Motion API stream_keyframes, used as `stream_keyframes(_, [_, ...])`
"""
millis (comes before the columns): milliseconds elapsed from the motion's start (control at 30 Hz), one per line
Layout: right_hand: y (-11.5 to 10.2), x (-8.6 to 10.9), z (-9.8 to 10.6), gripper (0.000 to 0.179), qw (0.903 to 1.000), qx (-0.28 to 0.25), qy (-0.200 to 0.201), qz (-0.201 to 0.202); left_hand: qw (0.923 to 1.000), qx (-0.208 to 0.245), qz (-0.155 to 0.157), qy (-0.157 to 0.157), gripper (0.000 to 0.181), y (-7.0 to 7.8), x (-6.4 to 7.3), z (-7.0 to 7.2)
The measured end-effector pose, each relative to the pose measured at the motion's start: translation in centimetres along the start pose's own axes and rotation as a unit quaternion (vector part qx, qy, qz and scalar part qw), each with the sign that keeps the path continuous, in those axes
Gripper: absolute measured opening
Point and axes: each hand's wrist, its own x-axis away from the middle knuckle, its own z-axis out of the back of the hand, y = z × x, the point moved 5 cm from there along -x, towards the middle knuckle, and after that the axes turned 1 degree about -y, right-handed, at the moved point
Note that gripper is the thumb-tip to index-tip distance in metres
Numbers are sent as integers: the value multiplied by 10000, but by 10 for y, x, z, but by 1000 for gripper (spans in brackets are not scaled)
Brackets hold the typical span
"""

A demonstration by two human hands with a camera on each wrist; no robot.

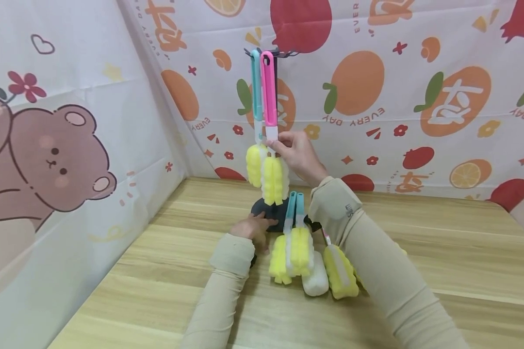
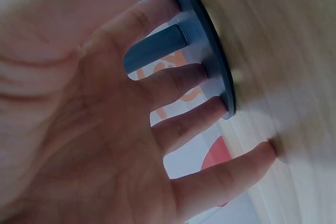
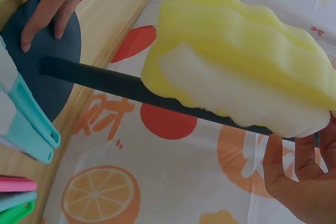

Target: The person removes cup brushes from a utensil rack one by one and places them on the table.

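Note:
A black stand with hooks at its top carries a teal-handled sponge brush (image 1: 256, 87) and a pink-handled sponge brush (image 1: 269, 92). My right hand (image 1: 303, 155) pinches the pink brush at its white neck, just above the yellow-and-white sponge head (image 3: 236, 40). Behind that head runs the dark pole (image 3: 105, 80). Down on the table, my left hand (image 1: 250, 228) rests its spread, fairly straight fingers on the round dark base (image 3: 68, 72). The left wrist view shows several fingertips touching the base's rim (image 2: 228, 93), with one finger (image 2: 231, 179) reaching the wood.
In front of the base lie more sponge brushes: two with teal handles (image 1: 300, 208) and yellow heads, a white head (image 1: 316, 278) and another yellow one (image 1: 340, 271). My right forearm passes over part of this group. Printed cloth (image 1: 358, 82) hangs behind the wooden table (image 1: 157, 271).

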Motion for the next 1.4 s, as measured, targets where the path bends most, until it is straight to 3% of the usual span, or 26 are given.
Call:
stream_keyframes(900, [3, 1, -2, 25, 10000, 88, 10, 11, 9998, 116, 84, 117, 91, -3, 3, -2])
stream_keyframes(1400, [-10, 3, 7, 23, 9941, 1075, -128, 20, 10000, 80, 13, 51, 90, 0, 2, 1])
